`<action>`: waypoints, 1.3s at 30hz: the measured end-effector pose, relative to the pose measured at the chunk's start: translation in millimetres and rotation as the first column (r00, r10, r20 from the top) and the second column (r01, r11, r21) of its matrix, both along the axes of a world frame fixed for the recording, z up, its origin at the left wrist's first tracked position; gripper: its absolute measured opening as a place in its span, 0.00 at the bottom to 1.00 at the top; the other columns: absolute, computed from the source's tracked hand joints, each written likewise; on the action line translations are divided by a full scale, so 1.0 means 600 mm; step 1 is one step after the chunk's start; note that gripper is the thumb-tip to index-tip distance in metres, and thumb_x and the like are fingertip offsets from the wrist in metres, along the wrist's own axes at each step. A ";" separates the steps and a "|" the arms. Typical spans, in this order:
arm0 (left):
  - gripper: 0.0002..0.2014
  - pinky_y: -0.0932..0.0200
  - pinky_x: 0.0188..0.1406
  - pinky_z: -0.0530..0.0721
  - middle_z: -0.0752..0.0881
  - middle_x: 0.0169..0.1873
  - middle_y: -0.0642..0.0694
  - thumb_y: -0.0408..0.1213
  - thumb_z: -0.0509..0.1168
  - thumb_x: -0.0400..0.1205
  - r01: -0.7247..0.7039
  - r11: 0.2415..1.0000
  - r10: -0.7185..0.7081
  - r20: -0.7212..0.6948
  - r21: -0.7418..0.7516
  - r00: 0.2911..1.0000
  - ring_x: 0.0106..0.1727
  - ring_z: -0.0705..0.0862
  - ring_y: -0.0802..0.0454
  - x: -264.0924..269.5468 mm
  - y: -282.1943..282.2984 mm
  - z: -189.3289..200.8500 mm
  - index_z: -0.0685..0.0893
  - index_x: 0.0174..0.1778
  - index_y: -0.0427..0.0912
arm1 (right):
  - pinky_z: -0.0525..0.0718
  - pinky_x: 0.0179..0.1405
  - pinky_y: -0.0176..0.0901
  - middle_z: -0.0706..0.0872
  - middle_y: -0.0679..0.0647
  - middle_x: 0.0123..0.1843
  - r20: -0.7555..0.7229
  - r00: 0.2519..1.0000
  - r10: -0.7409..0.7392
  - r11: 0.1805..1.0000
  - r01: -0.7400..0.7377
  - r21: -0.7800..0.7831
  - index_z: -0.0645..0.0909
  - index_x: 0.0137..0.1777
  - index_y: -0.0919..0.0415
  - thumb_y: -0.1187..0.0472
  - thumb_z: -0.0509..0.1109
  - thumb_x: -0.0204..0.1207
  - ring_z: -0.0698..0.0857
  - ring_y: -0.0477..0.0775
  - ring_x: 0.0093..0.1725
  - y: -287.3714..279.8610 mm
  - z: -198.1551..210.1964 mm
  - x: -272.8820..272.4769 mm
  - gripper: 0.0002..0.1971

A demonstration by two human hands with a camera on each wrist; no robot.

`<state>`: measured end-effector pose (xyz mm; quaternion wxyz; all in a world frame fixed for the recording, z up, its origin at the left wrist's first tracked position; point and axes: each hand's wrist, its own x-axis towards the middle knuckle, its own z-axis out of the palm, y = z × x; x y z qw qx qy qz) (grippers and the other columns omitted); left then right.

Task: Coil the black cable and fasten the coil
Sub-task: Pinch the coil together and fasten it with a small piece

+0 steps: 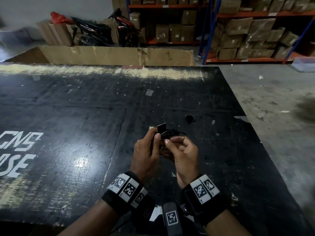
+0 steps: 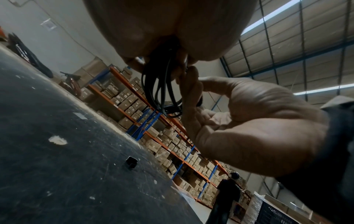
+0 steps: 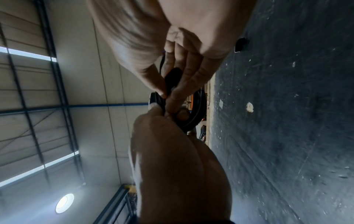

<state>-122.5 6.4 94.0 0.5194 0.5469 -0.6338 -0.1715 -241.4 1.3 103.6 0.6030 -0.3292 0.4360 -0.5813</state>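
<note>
The black cable [image 1: 171,133] is wound into a small coil and held above the black table [image 1: 85,108], between both hands. My left hand [image 1: 156,136] grips the coil's left side with thumb and fingers. A black strap tab [image 1: 162,128] sticks up beside that thumb. My right hand [image 1: 170,142] pinches the black strap [image 3: 172,77] against the coil [image 3: 197,115], thumb on top. In the left wrist view the coil's loops [image 2: 162,84] hang from my left hand and touch my right hand's fingers [image 2: 191,91].
A small loose black piece [image 1: 189,118] lies on the table just beyond the hands. The table's right edge [image 1: 238,106] drops to the concrete floor. A long cardboard box [image 1: 115,55] and shelves of cartons [image 1: 247,34] stand behind. A person [image 2: 228,195] stands by the shelves.
</note>
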 end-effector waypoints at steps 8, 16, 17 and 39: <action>0.13 0.78 0.36 0.75 0.91 0.35 0.49 0.37 0.57 0.90 -0.018 1.000 0.018 -0.003 -0.009 1.000 0.41 0.89 0.60 -0.006 0.002 0.009 0.87 0.59 0.40 | 0.89 0.30 0.40 0.95 0.61 0.39 -0.174 0.980 -0.092 0.978 0.056 -0.202 0.87 0.48 0.65 0.70 0.78 0.76 0.94 0.55 0.33 0.021 0.002 -0.010 0.04; 0.13 0.63 0.39 0.87 0.93 0.40 0.52 0.40 0.57 0.91 0.051 0.998 -0.052 0.020 0.036 0.998 0.43 0.92 0.59 0.012 -0.005 0.004 0.86 0.61 0.41 | 0.94 0.48 0.43 0.96 0.44 0.50 -0.588 0.796 -0.142 0.873 -0.180 -0.454 0.89 0.59 0.55 0.67 0.79 0.75 0.95 0.40 0.48 0.012 -0.004 -0.046 0.14; 0.13 0.59 0.40 0.88 0.93 0.40 0.51 0.40 0.57 0.92 0.066 0.997 -0.068 0.028 0.046 0.997 0.43 0.92 0.57 0.013 -0.004 0.005 0.86 0.61 0.41 | 0.94 0.46 0.42 0.96 0.43 0.50 -0.663 0.717 -0.215 0.843 -0.206 -0.497 0.89 0.59 0.54 0.63 0.78 0.76 0.94 0.38 0.46 0.009 -0.004 -0.053 0.12; 0.14 0.41 0.41 0.83 0.90 0.42 0.44 0.44 0.55 0.92 0.415 0.860 -0.490 0.258 0.296 0.832 0.40 0.87 0.46 0.053 -0.018 0.043 0.84 0.59 0.43 | 0.92 0.46 0.49 0.95 0.49 0.42 -0.729 0.666 -0.157 0.699 -0.447 -0.559 0.94 0.41 0.60 0.64 0.86 0.68 0.93 0.44 0.43 -0.068 0.037 -0.115 0.05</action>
